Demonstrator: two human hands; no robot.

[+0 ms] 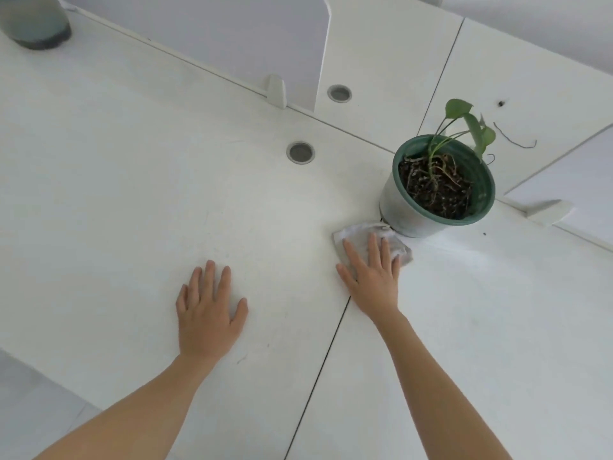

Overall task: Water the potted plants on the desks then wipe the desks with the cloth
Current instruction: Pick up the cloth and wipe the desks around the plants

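Observation:
A green-rimmed pot (408,207) with dark soil and a thin leafy plant (471,127) stands where the white desks (132,180) meet. A crumpled grey-white cloth (361,235) lies on the desk just in front of the pot, touching its base. My right hand (373,277) presses flat on the cloth, fingers spread and pointing at the pot. My left hand (207,310) rests flat on the bare desk to the left, fingers apart, holding nothing.
A dark seam (318,373) between two desks runs from the front up under my right hand. Two round cable holes (300,152) (339,93) sit behind. White divider panels (212,38) stand at the back and right. A grey-green vessel (33,21) is at the top left corner.

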